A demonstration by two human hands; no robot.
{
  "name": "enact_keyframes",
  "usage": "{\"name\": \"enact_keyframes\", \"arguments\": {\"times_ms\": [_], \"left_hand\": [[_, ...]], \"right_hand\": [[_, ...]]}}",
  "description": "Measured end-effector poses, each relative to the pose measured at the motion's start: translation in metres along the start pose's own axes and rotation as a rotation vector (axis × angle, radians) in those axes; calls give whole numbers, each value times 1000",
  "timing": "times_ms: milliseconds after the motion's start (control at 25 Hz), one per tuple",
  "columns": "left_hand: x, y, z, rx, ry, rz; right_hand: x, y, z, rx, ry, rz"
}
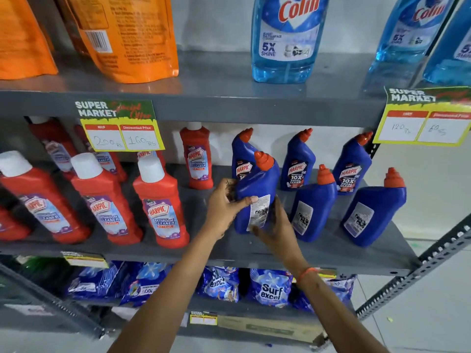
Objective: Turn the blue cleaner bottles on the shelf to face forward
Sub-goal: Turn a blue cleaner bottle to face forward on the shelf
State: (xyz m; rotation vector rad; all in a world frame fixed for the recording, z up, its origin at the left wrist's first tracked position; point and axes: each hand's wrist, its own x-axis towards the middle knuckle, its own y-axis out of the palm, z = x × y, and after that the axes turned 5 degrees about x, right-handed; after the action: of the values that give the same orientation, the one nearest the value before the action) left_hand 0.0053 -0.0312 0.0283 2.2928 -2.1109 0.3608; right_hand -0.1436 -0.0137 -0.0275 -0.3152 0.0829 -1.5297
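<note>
Held bottle: blue cleaner bottle with orange cap [256, 197], front row of the middle shelf [331, 250], its white back label turned outward
Left hand: left hand [224, 210] wraps the bottle's left side, thumb laid across the front by the label, gripping it
Right hand: right hand [276, 225] presses the bottle's lower right side, fingers closed against it; an orange band sits on the wrist
Front-row neighbours: two more blue bottles [312, 207] [373, 212] to the right, both showing back labels
Back row: three blue bottles [298, 161] stand behind, brand fronts facing out
Left of shelf: red bathroom cleaner bottles [160, 202] with white caps, fronts showing
Shelf edge above: price tag [122, 128] with handwritten prices
Top shelf: clear blue glass cleaner bottle [286, 39], orange pouches [127, 34]
Bottom shelf: blue detergent packets [271, 289]
</note>
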Motion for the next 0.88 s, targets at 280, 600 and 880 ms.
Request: {"name": "enact_keyframes", "arguments": {"times_ms": [280,600,880], "left_hand": [[-17,10,-10,47,11,-71],[16,-26,-20,-280,-128,522],[22,-20,-4,-109,-92,339]], "right_hand": [[3,7,7,-119,-85,-50],[6,-15,21,175,14,313],[35,-24,18,164,49,281]]}}
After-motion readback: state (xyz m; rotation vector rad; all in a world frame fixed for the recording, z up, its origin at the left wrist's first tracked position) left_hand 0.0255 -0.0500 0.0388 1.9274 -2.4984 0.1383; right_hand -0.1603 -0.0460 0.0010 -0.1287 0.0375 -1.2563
